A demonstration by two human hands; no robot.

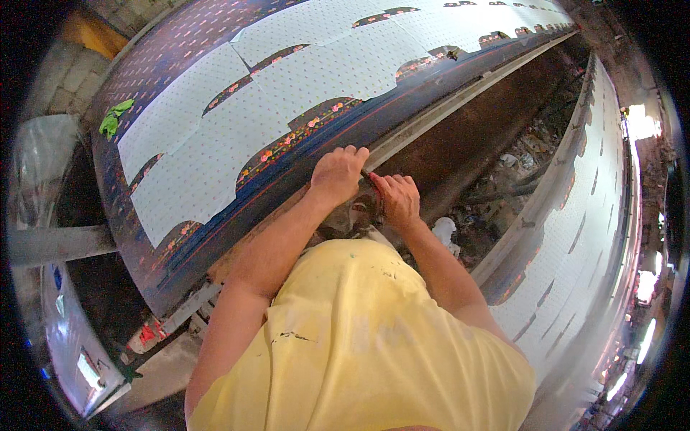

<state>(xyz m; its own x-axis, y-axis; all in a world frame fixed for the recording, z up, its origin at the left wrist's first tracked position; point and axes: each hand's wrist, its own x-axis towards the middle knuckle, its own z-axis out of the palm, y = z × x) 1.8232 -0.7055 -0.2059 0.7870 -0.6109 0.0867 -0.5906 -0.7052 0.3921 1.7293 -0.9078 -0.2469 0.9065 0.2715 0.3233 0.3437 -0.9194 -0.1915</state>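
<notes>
My left hand point(341, 175) is closed with its fingers curled, just above the table's near rail. Close beside it, my right hand point(399, 199) grips a small, slim dark-and-red object point(371, 176). The object's dark end reaches toward my left hand; its kind is too small to tell. What my left fingers hold, if anything, is hidden. Ahead of both hands lies a long printing table with white dotted fabric point(302, 108) in cut panels. Dark floral cloth point(305, 133) shows in the curved gaps between panels.
A pale rail point(431, 129) runs along the table's near edge. A second long table point(575, 273) with white fabric stands on my right, past a littered gap point(496, 201). A bright green cloth point(115, 118) lies at the far left corner; a metal beam point(65, 246) is at left.
</notes>
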